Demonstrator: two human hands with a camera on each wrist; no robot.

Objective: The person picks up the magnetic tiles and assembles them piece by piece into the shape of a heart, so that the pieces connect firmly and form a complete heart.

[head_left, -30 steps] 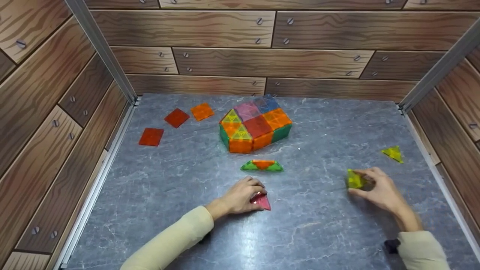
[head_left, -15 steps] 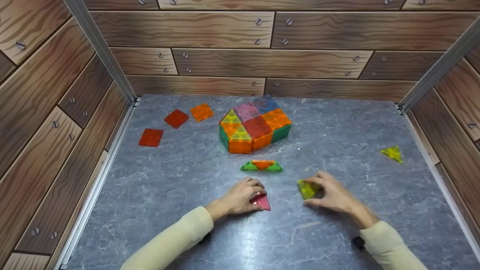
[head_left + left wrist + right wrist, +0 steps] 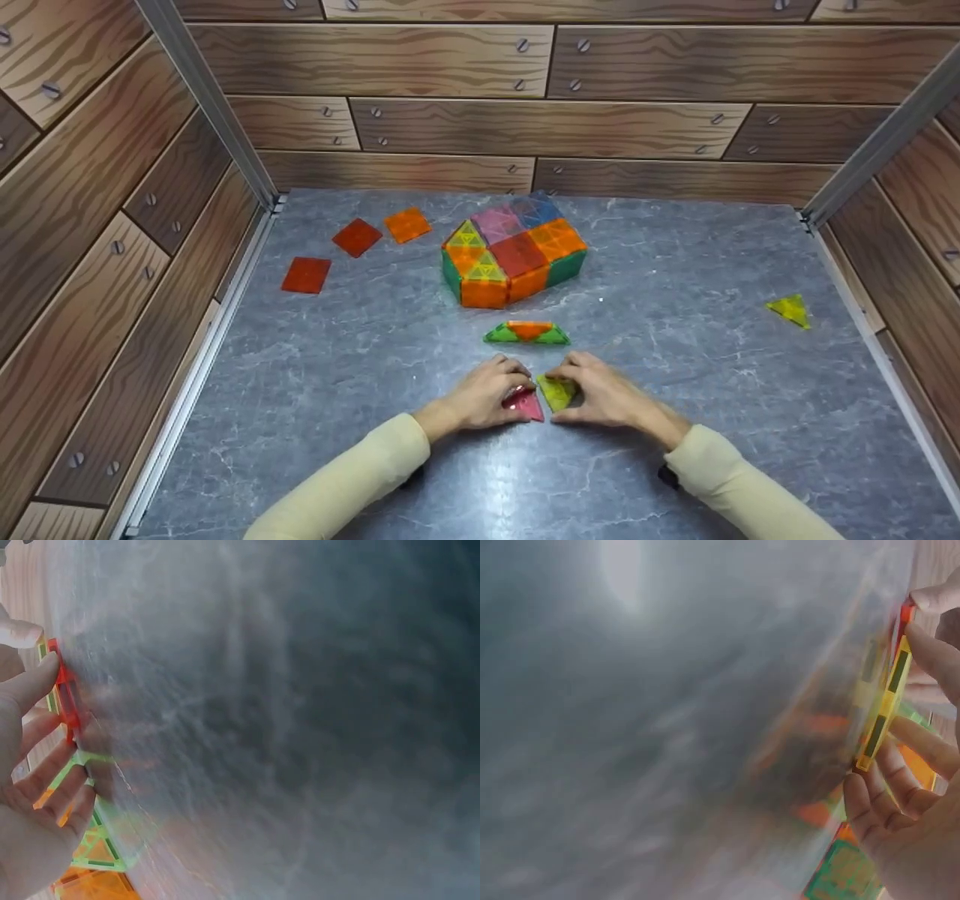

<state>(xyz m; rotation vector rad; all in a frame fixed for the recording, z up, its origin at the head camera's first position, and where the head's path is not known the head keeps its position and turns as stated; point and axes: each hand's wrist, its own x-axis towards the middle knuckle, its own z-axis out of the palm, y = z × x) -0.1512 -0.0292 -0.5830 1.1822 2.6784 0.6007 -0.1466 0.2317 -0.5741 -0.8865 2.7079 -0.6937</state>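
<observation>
My left hand (image 3: pixel 480 394) pinches a red triangular magnetic tile (image 3: pixel 528 406) at the front middle of the table; its edge shows as a red strip (image 3: pixel 67 694) in the left wrist view. Close on its right, my right hand (image 3: pixel 611 391) holds a yellow triangular magnetic tile (image 3: pixel 553 393) between thumb and fingers. The yellow tile's edge (image 3: pixel 886 701) is turned to the right wrist camera. The two tiles lie side by side; I cannot tell whether they touch. Just beyond the hands is a flat strip of green and orange triangle tiles (image 3: pixel 527 332).
A multicoloured magnetic-tile structure (image 3: pixel 517 255) stands behind the strip. At the back left lie two red square tiles (image 3: pixel 306 275) and an orange square tile (image 3: pixel 407 225). A loose yellow triangle tile (image 3: pixel 790 310) lies far right. Wood-patterned walls (image 3: pixel 435 60) enclose the grey tabletop (image 3: pixel 675 300).
My right hand has moved left across the table with the yellow tile, from the right side up beside the red one. The left hand has stayed in place, holding the red tile.
</observation>
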